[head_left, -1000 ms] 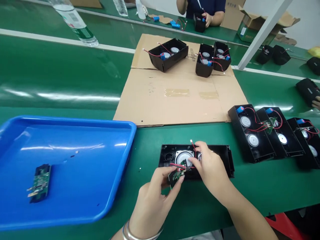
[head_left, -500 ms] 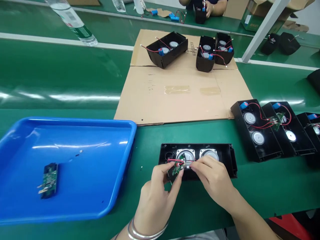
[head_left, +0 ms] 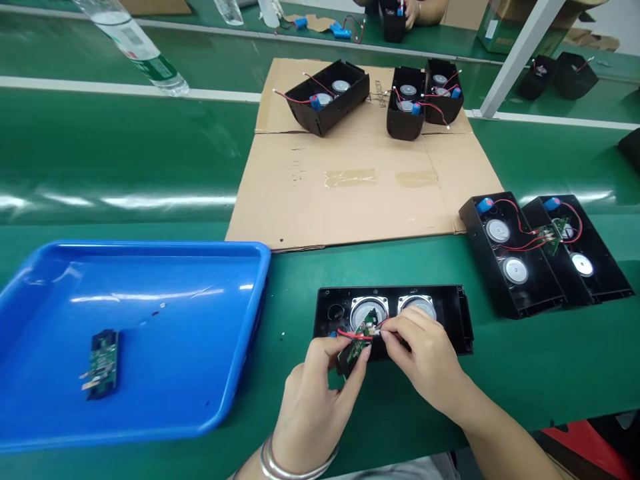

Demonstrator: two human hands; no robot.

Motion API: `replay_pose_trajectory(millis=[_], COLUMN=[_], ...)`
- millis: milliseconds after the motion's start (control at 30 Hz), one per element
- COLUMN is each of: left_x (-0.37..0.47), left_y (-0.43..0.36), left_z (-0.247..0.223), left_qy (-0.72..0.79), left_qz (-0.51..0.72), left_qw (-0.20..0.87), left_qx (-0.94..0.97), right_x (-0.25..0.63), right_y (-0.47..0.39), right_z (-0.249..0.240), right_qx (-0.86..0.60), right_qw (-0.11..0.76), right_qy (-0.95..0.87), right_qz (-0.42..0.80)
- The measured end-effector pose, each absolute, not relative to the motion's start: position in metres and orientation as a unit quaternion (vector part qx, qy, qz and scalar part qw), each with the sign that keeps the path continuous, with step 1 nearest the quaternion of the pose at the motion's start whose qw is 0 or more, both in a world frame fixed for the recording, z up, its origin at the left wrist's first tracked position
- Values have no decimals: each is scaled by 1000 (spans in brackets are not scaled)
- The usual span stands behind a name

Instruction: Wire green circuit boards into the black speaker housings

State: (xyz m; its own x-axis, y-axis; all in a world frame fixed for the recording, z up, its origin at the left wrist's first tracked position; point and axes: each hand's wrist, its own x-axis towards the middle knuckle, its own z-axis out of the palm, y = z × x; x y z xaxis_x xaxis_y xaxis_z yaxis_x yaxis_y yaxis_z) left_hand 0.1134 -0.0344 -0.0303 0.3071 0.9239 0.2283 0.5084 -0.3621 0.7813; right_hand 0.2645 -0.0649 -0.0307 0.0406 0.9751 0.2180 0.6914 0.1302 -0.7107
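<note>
My left hand (head_left: pixel 320 390) pinches a green circuit board (head_left: pixel 356 347) by its edges, tilted over a black speaker housing (head_left: pixel 450 320). My right hand (head_left: pixel 425 347) is closed on a small white wire connector (head_left: pixel 377 331) at the board's edge; whether it is seated I cannot tell. Red wires (head_left: pixel 353 335) cross the board near my left fingers. Two round speakers (head_left: pixel 369 312) sit in the housing, the right one partly behind my right hand. The housing lies lengthwise on the green table.
At left, a blue tray (head_left: pixel 165 427) holds another circuit board (head_left: pixel 103 365). Ahead, cardboard (head_left: pixel 300 207) bears several black housings (head_left: pixel 327 100). Two wired housings (head_left: pixel 510 260) stand at right. A bottle (head_left: pixel 135 50) is at upper left. Across the table, a person's hand (head_left: pixel 413 12) holds a black housing.
The board is turned a little and shows more of its face. My right fingers stay at the connector. The view has shifted slightly, and a third housing at right is out of frame.
</note>
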Motion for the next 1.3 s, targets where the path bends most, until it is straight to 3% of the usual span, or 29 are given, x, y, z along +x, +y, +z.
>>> replay_pose_trajectory(millis=[167,400,967,1167,1300], left_x=[114,113,118,110,105], left_y=[-32,-27,-24,-26,-25], left_z=[-29,-29,-26,-28,-25], left_qy=[446,426,390,424,470], left_qz=[360,357,359,362,324], left_qw=[300,323,353,320,322], left_qx=[763,766,771,766,755], right_x=[265,265,267,302,312], right_y=[-66,-65,-65,-80,-76], right_z=[-30,-33,-31,-3,0], right_qx=[-636,-625,-609,-647,-647], right_qw=[375,387,321,265,120], right_qy=[-627,-644,-703,-694,-743], right_qz=[248,212,179,169,125])
